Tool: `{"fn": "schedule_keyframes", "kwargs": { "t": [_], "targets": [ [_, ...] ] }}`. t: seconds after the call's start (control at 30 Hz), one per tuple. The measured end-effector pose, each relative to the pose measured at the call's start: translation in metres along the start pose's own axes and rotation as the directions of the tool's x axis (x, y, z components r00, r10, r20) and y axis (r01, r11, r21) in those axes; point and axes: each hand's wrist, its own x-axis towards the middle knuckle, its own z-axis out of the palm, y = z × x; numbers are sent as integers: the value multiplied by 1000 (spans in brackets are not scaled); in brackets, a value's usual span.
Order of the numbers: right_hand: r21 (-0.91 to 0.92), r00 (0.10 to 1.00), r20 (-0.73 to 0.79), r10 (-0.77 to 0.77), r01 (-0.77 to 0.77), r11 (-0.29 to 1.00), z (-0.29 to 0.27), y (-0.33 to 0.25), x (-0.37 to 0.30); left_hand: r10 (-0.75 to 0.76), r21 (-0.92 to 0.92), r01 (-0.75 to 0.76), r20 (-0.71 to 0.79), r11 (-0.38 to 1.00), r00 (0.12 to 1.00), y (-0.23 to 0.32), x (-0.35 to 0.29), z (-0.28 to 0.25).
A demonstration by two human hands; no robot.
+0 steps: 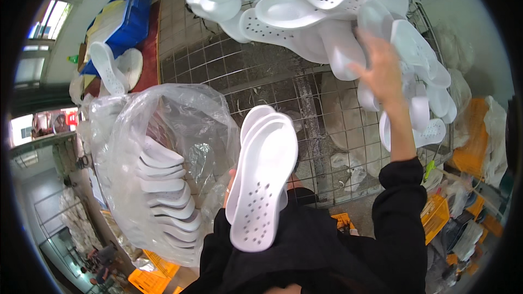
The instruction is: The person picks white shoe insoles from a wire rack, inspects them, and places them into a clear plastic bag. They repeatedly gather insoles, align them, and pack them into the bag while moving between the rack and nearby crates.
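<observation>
In my left hand [229, 184], mostly hidden behind them, is a small stack of white shoe insoles [265, 177], held upright in front of my lap. The front insole has a smooth upper half and a cluster of small holes in its lower half. My right hand [380, 71] is stretched out over a large pile of white insoles [302, 16] at the far side. Its thumb and fingers are apart, smeared by motion, beside a blurred insole [341, 49]. Whether they touch it is unclear.
The pile lies on a wire-mesh table [261, 79]. A clear plastic bag [117, 158] at the left contains a row of stacked insoles [168, 201]. Behind it stands a blue bin [129, 19] beside loose insoles [109, 68]. Orange crates [435, 218] are at the right.
</observation>
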Motion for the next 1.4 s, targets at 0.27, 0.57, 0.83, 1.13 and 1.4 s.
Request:
{"fn": "schedule_keyframes", "kwargs": {
  "t": [0.27, 0.57, 0.83, 1.13, 1.4],
  "targets": [
    [-87, 986, -65, 155, -160, 983, 27, 110, 4, 222, 75, -220, -17, 973, 975, 18, -16, -7],
    [530, 644, 747, -165, -427, 733, 40, -164, -104, 357, 893, -161, 1, 420, 934, 63, -3, 28],
    [489, 747, 652, -134, -278, 827, 87, -156, -144, 163, 777, -187, 110, 600, 980, 48, -12, -20],
    [-89, 854, 451, 260, -247, 965, 105, -318, -146, 426, 963, -268, 245, -5, 871, 17, -29, 8],
    [154, 796, 562, 227, -370, 916, 86, -272, -122, 532, 702, -27, 564, -712, 632, 175, -91, -28]
  ]
}}
